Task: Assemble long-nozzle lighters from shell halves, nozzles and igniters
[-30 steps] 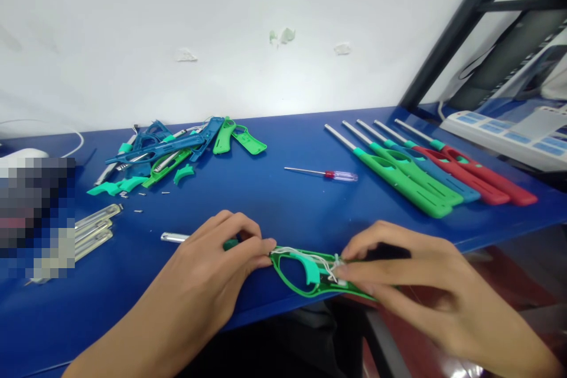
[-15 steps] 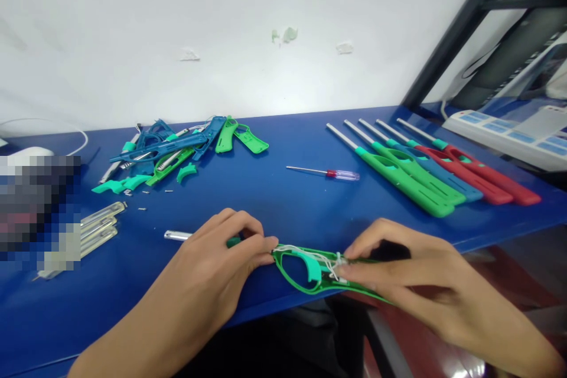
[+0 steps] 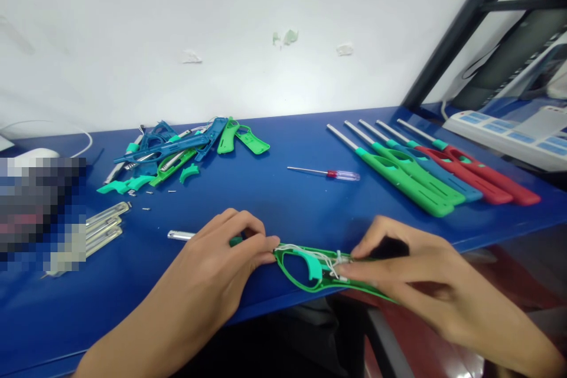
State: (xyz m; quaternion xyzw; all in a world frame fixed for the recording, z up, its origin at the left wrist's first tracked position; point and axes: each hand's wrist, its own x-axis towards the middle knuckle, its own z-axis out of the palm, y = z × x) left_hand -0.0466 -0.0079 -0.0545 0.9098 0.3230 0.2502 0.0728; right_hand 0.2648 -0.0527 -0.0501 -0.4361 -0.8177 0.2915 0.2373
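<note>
An open green lighter casing [image 3: 287, 279] lies at the table's front edge, with a teal trigger piece [image 3: 314, 266] and white wires [image 3: 305, 250] inside. My left hand [image 3: 225, 260] pinches the casing's left end, where a metal tube [image 3: 180, 235] sticks out to the left. My right hand [image 3: 416, 277] holds the casing's right part, its fingertips on the white parts beside the trigger. The casing's far right end is partly hidden by that hand.
A screwdriver [image 3: 343, 175] lies mid-table. Several assembled lighters [image 3: 411, 186] rest at the right, near a power strip [image 3: 509, 136]. Blue and green casing parts [image 3: 177, 147] are piled at the back left, with small screws in front. Clear fuel tanks [image 3: 104, 227] lie at the left.
The fingers of my right hand have shifted slightly at the white parts. My left hand keeps its hold on the casing. The view has moved a little.
</note>
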